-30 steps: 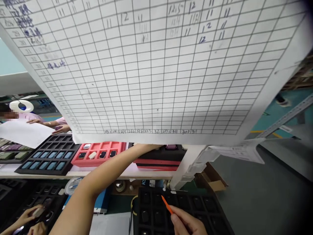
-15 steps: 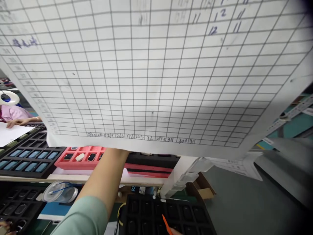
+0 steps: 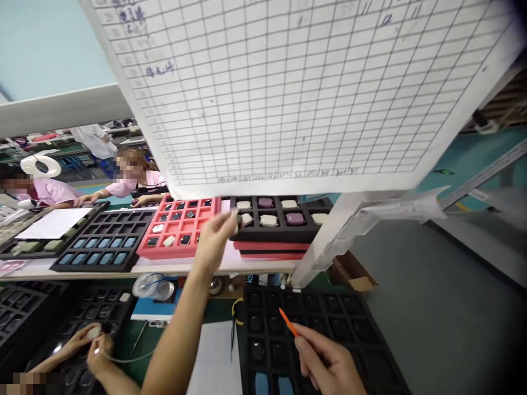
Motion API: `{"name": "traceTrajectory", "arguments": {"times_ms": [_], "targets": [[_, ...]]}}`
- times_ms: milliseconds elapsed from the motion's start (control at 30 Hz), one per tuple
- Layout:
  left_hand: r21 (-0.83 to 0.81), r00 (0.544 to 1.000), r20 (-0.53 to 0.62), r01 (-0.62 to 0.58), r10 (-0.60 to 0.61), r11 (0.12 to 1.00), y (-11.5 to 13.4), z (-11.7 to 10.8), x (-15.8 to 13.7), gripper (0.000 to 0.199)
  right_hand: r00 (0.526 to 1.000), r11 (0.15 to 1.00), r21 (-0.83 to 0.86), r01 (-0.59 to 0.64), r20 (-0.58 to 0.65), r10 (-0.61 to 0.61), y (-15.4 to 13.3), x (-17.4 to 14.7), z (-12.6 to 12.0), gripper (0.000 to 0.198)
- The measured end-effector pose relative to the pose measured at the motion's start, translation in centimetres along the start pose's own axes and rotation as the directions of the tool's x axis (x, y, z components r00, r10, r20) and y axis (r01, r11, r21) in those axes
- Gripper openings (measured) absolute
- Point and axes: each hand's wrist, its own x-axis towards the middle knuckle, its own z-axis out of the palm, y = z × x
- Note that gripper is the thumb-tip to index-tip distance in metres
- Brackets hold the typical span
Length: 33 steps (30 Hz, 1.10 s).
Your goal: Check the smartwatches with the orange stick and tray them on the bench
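My left hand [image 3: 216, 233] reaches over the shelf at the left edge of a black foam tray [image 3: 280, 236]. Its fingers are pinched together; motion blur hides what is between them. Beside the fingertips, that tray holds cream and purple rounded-square cases [image 3: 295, 219]. My right hand [image 3: 323, 359] grips a slim orange pointed stick [image 3: 288, 321], its tip up and to the left. Below the stick lies a larger black foam tray [image 3: 373, 351] with dark pieces in its pockets and two blue pieces [image 3: 262, 383] at the near end.
A gridded paper sheet [image 3: 288, 109] with handwriting hangs in front. A red foam tray [image 3: 146, 252] and a black tray of blue pieces [image 3: 60, 267] stand on the shelf. A white post [image 3: 325, 236] rises right. Co-workers sit left; another person's hands [image 3: 96, 351] work lower left.
My left arm, whose hand was hidden behind the paper, now shows its hand by the shelf tray. My view has turned left and the paper sits higher. More of my right hand shows.
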Motion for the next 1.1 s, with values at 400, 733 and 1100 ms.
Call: {"name": "traceTrajectory", "arguments": {"times_ms": [400, 733, 1100], "targets": [[-0.485, 0.905, 0.076, 0.400, -0.418, 0.778, -1.5, -6.8, -16.1, 0.042, 0.926, 0.931, -0.175, 0.319, 0.266, -0.268, -5.4, -1.3, 7.8, 0.042], [-0.459, 0.922, 0.094, 0.374, -0.375, 0.806, 0.2, -8.1, -17.6, 0.039, 0.901, 0.910, -0.206, 0.360, 0.328, -0.282, -6.2, -2.1, 9.7, 0.040], [-0.437, 0.922, 0.124, 0.382, -0.366, 0.814, 0.4, -8.2, -17.3, 0.035, 0.910, 0.909, -0.234, 0.346, 0.319, -0.265, -6.6, -1.9, 9.6, 0.042]]}}
